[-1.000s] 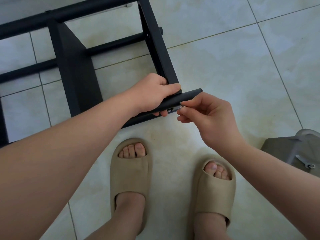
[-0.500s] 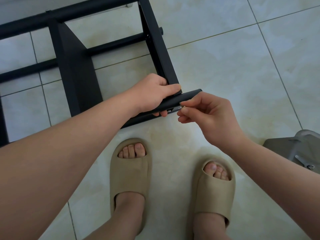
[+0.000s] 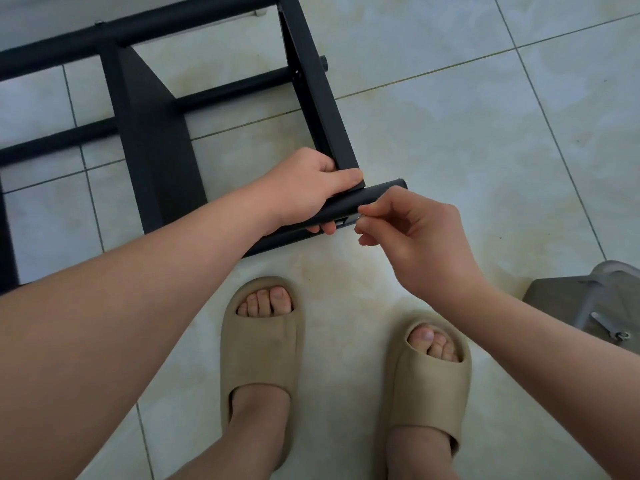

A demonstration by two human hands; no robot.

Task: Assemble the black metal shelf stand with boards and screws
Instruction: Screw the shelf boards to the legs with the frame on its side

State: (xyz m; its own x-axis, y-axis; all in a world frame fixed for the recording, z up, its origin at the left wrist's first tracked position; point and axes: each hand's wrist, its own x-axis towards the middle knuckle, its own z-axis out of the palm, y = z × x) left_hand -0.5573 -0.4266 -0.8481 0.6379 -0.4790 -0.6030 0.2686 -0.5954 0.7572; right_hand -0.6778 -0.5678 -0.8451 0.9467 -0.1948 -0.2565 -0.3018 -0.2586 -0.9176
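Covering the whole view, the pale tiled floor (image 3: 467, 140) carries the black metal shelf stand (image 3: 313, 84), which fills the upper left, with its long bars running off the left edge. A dark board (image 3: 152, 157) is set edgewise between the stand's bars, left of the corner where the hands work. Two feet in beige slippers (image 3: 259, 355) stand on the tiles just below that corner. A grey stool (image 3: 568, 299) shows at the right edge, partly hidden by the right forearm.

The left hand (image 3: 304, 188) grips the nearest round bar (image 3: 370, 195) of the stand right where a flat upright meets it, with the fingers curled under the bar and the thumb laid along the top. The right hand (image 3: 419, 240) is just beside it, thumb and forefinger pinched together on a small silvery screw (image 3: 360, 218) held against the underside of the bar near its free end. The screw is too small to make out in detail. A small metal spanner (image 3: 606, 325) lies on the stool.
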